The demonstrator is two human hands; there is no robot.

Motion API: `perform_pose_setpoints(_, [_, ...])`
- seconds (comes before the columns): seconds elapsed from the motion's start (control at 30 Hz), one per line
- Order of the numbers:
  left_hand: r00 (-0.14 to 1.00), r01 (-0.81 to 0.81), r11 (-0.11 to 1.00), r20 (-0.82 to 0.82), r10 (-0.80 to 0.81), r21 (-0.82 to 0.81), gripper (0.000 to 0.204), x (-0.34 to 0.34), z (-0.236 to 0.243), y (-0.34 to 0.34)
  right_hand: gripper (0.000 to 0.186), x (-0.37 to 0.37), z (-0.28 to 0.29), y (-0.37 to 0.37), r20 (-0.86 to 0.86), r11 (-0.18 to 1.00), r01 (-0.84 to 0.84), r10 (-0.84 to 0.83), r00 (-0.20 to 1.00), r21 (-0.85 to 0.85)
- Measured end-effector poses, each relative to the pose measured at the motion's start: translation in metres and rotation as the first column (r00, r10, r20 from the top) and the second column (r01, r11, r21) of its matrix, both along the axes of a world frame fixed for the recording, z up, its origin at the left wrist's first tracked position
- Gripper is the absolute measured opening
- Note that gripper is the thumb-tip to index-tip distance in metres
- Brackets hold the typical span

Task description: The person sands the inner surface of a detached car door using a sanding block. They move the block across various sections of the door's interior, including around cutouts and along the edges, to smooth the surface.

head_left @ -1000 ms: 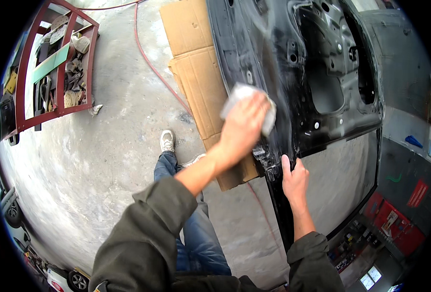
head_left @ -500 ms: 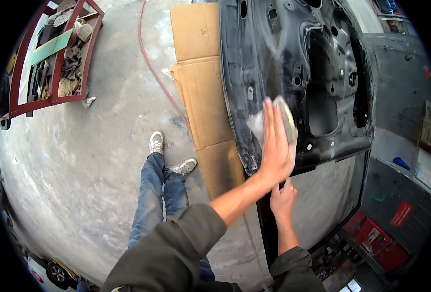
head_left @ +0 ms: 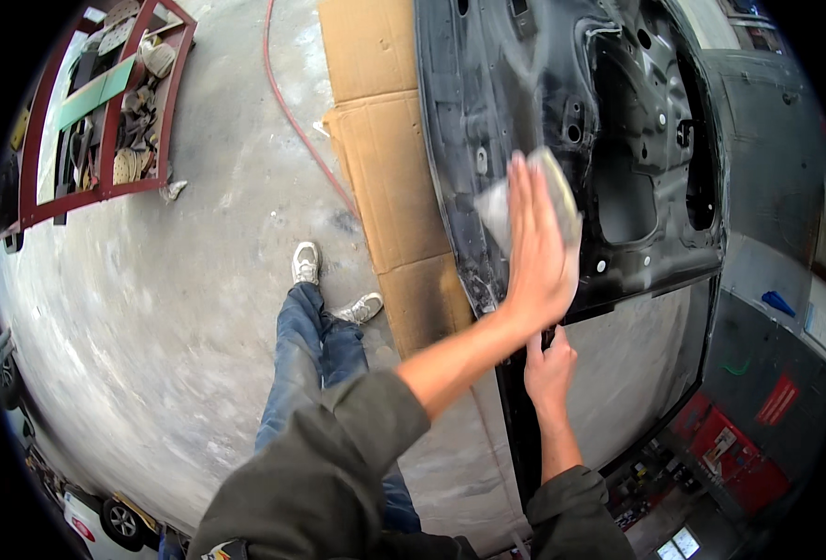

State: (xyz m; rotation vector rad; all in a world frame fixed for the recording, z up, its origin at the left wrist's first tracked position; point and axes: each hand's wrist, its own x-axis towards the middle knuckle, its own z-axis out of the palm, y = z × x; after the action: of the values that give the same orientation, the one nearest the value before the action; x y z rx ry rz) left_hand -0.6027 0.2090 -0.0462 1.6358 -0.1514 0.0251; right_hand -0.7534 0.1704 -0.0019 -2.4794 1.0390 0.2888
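A black car door [head_left: 469,112] lies with its inner side up, holes and pressed ridges showing, on the right. My left hand [head_left: 539,266] is laid nearly flat over a pale abrasive-looking pad [head_left: 560,185], holding it under the palm and fingers near the door's lower left corner. The pad is slightly blurred, and its underside is hidden. Lower down, my right hand [head_left: 551,373] has its fingers closed at the top of the black window-frame bar [head_left: 522,434], with the thumb pointing up. Part of that grip is hidden.
Flattened cardboard [head_left: 385,177] lies along the door's left edge. A red hose [head_left: 287,110] crosses the concrete floor. A red metal rack [head_left: 105,177] holding sanding discs stands at upper left. Dark panels and a red case [head_left: 725,457] are at right.
The left hand and pad have shifted slightly up and right across the door. The right hand keeps its place on the frame. The whole view has shifted a little.
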Motion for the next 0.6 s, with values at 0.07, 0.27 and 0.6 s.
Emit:
perform_pose_setpoints(0.07, [0.996,-0.079,0.995,0.046,0.077,0.065,0.075,0.061,-0.005,-0.006,0.048,0.003,0.004,0.002,0.033,1.0,0.014,-0.014,0.999,0.01])
perform_pose_setpoints(0.27, [0.992,-0.123,0.992,-0.006,0.123,-0.001,0.079,0.069,-0.002,-0.001,0.05,0.005,-0.001,0.006,0.02,1.0,0.008,-0.008,1.0,-0.004])
perform_pose_setpoints(0.6, [0.944,-0.3,0.954,-0.149,0.293,-0.021,0.054,0.039,0.033,0.054,0.05,0.006,0.006,0.003,-0.018,1.0,0.015,-0.015,1.0,-0.01])
